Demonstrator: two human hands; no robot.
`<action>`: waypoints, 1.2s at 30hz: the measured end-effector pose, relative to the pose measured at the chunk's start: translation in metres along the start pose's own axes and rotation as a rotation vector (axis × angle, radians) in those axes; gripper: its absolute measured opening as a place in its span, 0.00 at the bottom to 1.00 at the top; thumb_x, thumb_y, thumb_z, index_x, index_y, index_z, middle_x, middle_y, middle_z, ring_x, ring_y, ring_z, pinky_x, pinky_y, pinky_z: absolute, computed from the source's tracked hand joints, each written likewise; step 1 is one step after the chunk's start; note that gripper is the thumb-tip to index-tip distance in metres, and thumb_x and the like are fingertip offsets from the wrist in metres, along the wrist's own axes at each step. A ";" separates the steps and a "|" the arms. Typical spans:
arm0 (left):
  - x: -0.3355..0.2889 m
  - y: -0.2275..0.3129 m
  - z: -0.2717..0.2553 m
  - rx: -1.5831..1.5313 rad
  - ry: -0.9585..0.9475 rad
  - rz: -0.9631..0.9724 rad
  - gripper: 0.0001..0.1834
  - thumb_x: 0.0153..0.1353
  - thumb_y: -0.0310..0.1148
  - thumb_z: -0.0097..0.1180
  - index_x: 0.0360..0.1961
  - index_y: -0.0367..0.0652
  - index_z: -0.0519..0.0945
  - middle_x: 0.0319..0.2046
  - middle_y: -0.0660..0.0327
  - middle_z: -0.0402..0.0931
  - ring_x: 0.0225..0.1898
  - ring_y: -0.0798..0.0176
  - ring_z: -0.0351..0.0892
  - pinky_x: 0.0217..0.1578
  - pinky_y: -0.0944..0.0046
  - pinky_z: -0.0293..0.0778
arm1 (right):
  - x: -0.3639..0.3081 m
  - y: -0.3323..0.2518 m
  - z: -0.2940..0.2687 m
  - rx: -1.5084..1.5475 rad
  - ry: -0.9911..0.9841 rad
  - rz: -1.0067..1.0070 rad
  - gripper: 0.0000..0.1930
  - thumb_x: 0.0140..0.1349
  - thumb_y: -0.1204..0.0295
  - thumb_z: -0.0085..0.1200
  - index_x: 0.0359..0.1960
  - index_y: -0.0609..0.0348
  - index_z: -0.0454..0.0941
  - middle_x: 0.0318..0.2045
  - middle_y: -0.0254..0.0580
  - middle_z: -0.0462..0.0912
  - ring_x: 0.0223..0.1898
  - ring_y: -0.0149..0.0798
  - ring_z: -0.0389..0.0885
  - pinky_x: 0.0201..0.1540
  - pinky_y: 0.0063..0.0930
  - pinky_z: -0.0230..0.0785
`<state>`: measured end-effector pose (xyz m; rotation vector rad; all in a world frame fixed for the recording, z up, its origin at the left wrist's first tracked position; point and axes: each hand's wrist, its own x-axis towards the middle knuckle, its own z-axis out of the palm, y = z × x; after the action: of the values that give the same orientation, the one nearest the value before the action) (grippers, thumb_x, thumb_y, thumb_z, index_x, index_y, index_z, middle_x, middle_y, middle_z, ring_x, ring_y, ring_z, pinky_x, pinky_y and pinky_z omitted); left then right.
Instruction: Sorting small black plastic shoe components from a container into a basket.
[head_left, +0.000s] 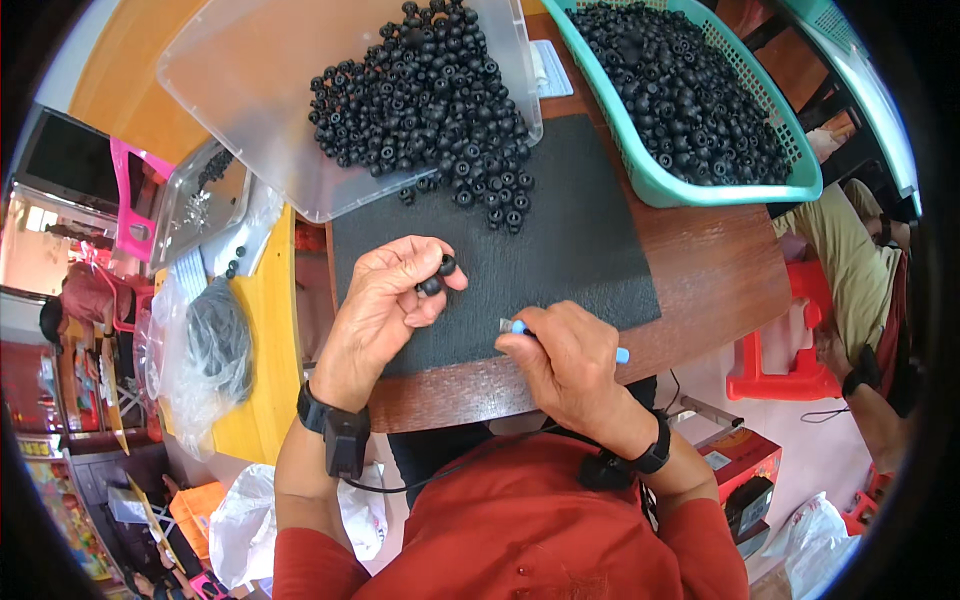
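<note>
My left hand [385,300] is closed, pinching small black round parts [431,286] between thumb and fingers above a dark mat [590,240]. To its right, my right hand [570,362] is wrapped round a slim blue tool [622,355] with a short pale tip pointing toward the left hand. What kind of tool it is does not show, and most of its length is hidden in the fist. The tip and the black parts are apart. Beyond both hands a heap of black round parts with holes [430,100] spills from a tipped clear plastic bin [250,90] onto the mat.
A green basket [665,190] full of similar black parts stands at the far right of the brown table [720,260]. On the left, a yellow table [265,400] carries a clear bag [215,340] and a clear tray [175,240]. Another person [850,260] sits at the right near a red stool [770,370].
</note>
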<state>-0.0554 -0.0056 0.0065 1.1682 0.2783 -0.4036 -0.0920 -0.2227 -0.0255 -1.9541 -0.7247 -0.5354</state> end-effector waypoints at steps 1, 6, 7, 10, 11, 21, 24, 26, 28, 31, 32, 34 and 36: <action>-0.006 -0.002 0.004 -0.051 -0.035 -0.002 0.13 0.68 0.37 0.56 0.42 0.35 0.77 0.30 0.51 0.80 0.16 0.72 0.67 0.15 0.76 0.58 | 0.001 0.000 0.000 0.002 0.014 -0.010 0.11 0.57 0.72 0.64 0.33 0.63 0.75 0.21 0.42 0.71 0.21 0.44 0.71 0.23 0.36 0.63; -0.027 -0.016 0.020 -0.204 -0.092 -0.012 0.13 0.70 0.37 0.54 0.41 0.35 0.77 0.28 0.53 0.78 0.16 0.71 0.66 0.16 0.76 0.57 | 0.006 -0.002 0.003 0.005 0.041 0.011 0.11 0.57 0.72 0.65 0.33 0.63 0.75 0.21 0.43 0.72 0.20 0.44 0.71 0.23 0.36 0.62; -0.030 -0.018 0.022 -0.230 -0.077 -0.019 0.14 0.70 0.38 0.53 0.42 0.35 0.77 0.27 0.55 0.76 0.16 0.71 0.66 0.16 0.76 0.58 | 0.007 -0.003 0.004 0.022 0.054 0.008 0.10 0.56 0.72 0.65 0.33 0.63 0.75 0.21 0.42 0.72 0.20 0.44 0.72 0.23 0.36 0.62; -0.039 -0.021 0.028 -0.309 -0.105 -0.075 0.14 0.70 0.39 0.52 0.42 0.35 0.76 0.26 0.56 0.76 0.17 0.71 0.66 0.18 0.75 0.59 | 0.010 -0.006 0.005 0.044 0.063 0.014 0.10 0.56 0.72 0.65 0.33 0.63 0.76 0.20 0.42 0.73 0.21 0.45 0.72 0.23 0.36 0.63; -0.041 -0.023 0.029 -0.312 -0.106 -0.082 0.14 0.70 0.39 0.52 0.42 0.35 0.76 0.26 0.56 0.76 0.17 0.71 0.66 0.18 0.75 0.59 | 0.010 -0.007 0.006 0.056 0.062 0.017 0.10 0.56 0.72 0.65 0.32 0.63 0.76 0.20 0.42 0.73 0.21 0.45 0.73 0.23 0.36 0.63; -0.048 -0.034 0.034 -0.286 -0.162 0.003 0.16 0.68 0.34 0.56 0.50 0.33 0.76 0.31 0.59 0.78 0.25 0.70 0.73 0.20 0.75 0.61 | 0.007 -0.006 0.002 0.051 0.083 0.035 0.10 0.56 0.71 0.65 0.32 0.63 0.76 0.20 0.42 0.73 0.21 0.45 0.73 0.23 0.36 0.64; -0.049 -0.038 0.036 -0.321 -0.149 0.019 0.16 0.67 0.33 0.58 0.49 0.33 0.76 0.32 0.60 0.77 0.27 0.71 0.74 0.19 0.75 0.61 | 0.007 -0.008 -0.001 0.091 0.062 0.039 0.12 0.55 0.70 0.66 0.33 0.63 0.77 0.20 0.42 0.73 0.21 0.45 0.73 0.23 0.36 0.64; -0.051 -0.039 0.037 -0.342 -0.129 0.033 0.16 0.66 0.32 0.58 0.49 0.33 0.76 0.32 0.60 0.77 0.27 0.72 0.74 0.19 0.76 0.61 | 0.007 -0.011 -0.004 0.090 0.016 0.051 0.14 0.53 0.69 0.67 0.35 0.63 0.77 0.21 0.42 0.73 0.21 0.44 0.73 0.23 0.36 0.64; -0.052 -0.038 0.039 -0.316 -0.128 0.024 0.15 0.65 0.32 0.59 0.49 0.33 0.76 0.31 0.60 0.77 0.27 0.72 0.74 0.19 0.76 0.62 | 0.006 -0.011 -0.004 0.085 0.022 0.046 0.14 0.53 0.69 0.67 0.35 0.64 0.76 0.21 0.42 0.73 0.21 0.44 0.74 0.23 0.36 0.64; -0.052 -0.040 0.035 -0.320 -0.161 0.029 0.15 0.65 0.32 0.59 0.49 0.32 0.75 0.31 0.60 0.77 0.27 0.72 0.74 0.19 0.76 0.64 | 0.006 -0.011 -0.003 0.066 0.025 0.032 0.15 0.53 0.69 0.68 0.35 0.64 0.76 0.21 0.43 0.73 0.22 0.44 0.74 0.23 0.35 0.65; -0.052 -0.041 0.035 -0.321 -0.160 0.028 0.15 0.65 0.32 0.59 0.49 0.32 0.75 0.31 0.60 0.77 0.27 0.72 0.74 0.19 0.76 0.64 | 0.006 -0.011 -0.003 0.050 0.023 0.023 0.15 0.53 0.69 0.67 0.35 0.64 0.76 0.22 0.43 0.74 0.22 0.44 0.74 0.24 0.35 0.65; -0.052 -0.041 0.035 -0.326 -0.151 0.015 0.15 0.66 0.31 0.59 0.49 0.32 0.75 0.32 0.60 0.77 0.28 0.72 0.75 0.19 0.76 0.64 | 0.006 -0.011 -0.002 0.032 0.023 0.012 0.15 0.53 0.69 0.67 0.36 0.64 0.77 0.22 0.42 0.74 0.22 0.44 0.74 0.24 0.35 0.66; -0.053 -0.040 0.036 -0.326 -0.146 0.006 0.15 0.66 0.31 0.59 0.49 0.32 0.75 0.32 0.60 0.77 0.28 0.72 0.75 0.19 0.76 0.64 | 0.006 -0.011 -0.001 0.015 0.022 0.000 0.15 0.53 0.68 0.67 0.36 0.64 0.77 0.21 0.42 0.74 0.22 0.44 0.74 0.24 0.35 0.66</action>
<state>-0.1206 -0.0437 0.0083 0.8157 0.2043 -0.4186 -0.0958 -0.2180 -0.0141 -1.9309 -0.7132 -0.5491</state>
